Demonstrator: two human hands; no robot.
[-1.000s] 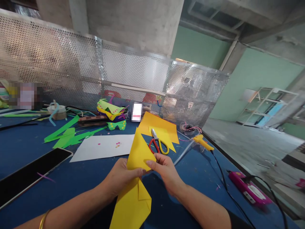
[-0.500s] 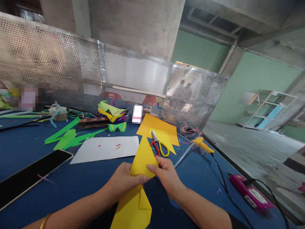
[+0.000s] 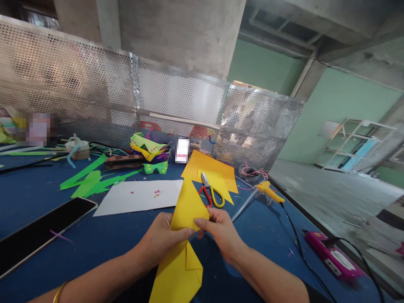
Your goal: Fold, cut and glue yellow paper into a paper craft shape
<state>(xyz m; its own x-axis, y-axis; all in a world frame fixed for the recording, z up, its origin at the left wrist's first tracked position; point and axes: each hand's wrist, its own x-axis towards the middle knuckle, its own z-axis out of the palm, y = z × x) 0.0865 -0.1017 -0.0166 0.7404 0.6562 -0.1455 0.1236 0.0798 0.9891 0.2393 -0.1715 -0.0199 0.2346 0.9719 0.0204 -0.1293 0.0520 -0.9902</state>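
A folded sheet of yellow paper (image 3: 189, 204) is held up in front of me, pointed at the top, with a creased flap on its lower part. My left hand (image 3: 162, 240) grips its left edge, thumb across the front. At the right edge, my right hand (image 3: 219, 227) pinches the paper between thumb and fingers; some fingertips are hidden behind it. Just beyond lie scissors (image 3: 212, 191) with one red and one yellow handle, on sheets of orange paper (image 3: 214, 162) and yellow paper.
A white sheet (image 3: 139, 198) with pink bits and a dark tablet-like slab (image 3: 44, 231) lie to the left. Green paper strips (image 3: 85, 181) and paper masks (image 3: 148, 147) sit behind. To the right are a yellow glue gun (image 3: 269, 192), its cord and a magenta power strip (image 3: 333, 256).
The yellow paper has shifted very slightly, its lower part swinging a little to the right. Both hands keep nearly the same grip and position.
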